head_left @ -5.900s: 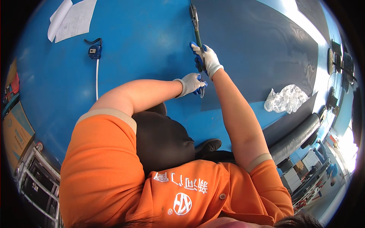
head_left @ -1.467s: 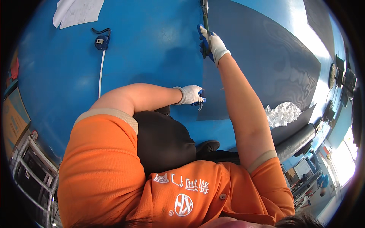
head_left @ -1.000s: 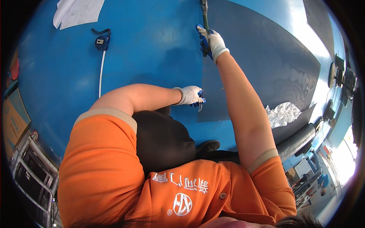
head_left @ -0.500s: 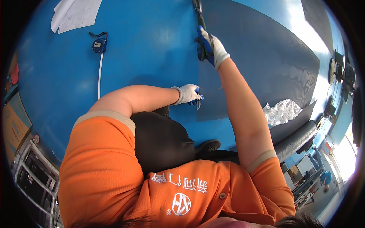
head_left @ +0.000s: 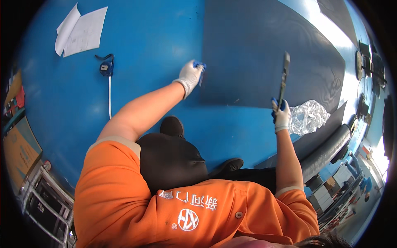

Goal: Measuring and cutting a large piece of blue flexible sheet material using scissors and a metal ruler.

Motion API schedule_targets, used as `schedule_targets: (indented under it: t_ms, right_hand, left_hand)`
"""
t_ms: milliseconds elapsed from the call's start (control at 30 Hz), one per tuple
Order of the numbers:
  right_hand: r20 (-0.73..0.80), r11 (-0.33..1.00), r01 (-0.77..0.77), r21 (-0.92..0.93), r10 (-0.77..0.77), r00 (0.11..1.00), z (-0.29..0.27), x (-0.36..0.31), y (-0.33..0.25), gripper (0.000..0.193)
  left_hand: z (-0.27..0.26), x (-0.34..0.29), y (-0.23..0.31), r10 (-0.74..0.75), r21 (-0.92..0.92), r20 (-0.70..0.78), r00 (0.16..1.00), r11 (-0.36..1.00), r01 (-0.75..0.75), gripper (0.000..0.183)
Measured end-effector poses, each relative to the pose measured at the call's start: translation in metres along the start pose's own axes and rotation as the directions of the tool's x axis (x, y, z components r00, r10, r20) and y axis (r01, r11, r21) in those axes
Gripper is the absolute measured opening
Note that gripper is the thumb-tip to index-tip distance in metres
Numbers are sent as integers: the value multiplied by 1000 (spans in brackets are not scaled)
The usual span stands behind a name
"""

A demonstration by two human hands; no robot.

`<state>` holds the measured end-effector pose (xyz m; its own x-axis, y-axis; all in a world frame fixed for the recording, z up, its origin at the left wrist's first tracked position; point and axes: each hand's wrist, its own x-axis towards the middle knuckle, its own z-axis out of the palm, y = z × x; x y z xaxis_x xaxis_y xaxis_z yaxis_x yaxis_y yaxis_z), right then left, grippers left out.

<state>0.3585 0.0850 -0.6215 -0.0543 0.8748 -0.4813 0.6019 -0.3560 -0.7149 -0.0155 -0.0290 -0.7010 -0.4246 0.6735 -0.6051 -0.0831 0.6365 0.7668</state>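
Note:
A large dark sheet (head_left: 248, 53), which looks like mesh screening, lies flat on the blue surface. My left hand (head_left: 192, 76), in a white glove with blue fingers, is closed at the sheet's left edge and appears to pinch it. The fingertips are partly hidden. My right hand (head_left: 282, 115), gloved alike, is wrapped round the handles of long dark scissors (head_left: 285, 72). Their blades point away from me, raised over the sheet's right part, and look closed together.
A blue tape measure (head_left: 106, 68) with its white blade drawn out lies at left, below some papers (head_left: 84, 35). Crumpled clear plastic (head_left: 308, 118) and a large wrapped roll (head_left: 324, 151) sit at right. A metal-framed cart (head_left: 47, 202) stands at lower left.
My right hand has swung the scissors from the sheet's far left edge back toward me and right. My left hand has moved farther away along the sheet's left edge.

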Motion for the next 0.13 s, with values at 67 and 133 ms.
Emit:
schedule_targets:
  t_ms: [67,133]
  right_hand:
    - [-90,988,-53,146,66,994,-32,10,31,28]
    - [-234,897,-152,416,267,935,-54,12,61,31]
  left_hand:
    - [-18,28,14,15,18,-115,993,1000,-13,16]
    - [-32,47,26,96,88,-241,966,993,-77,16]
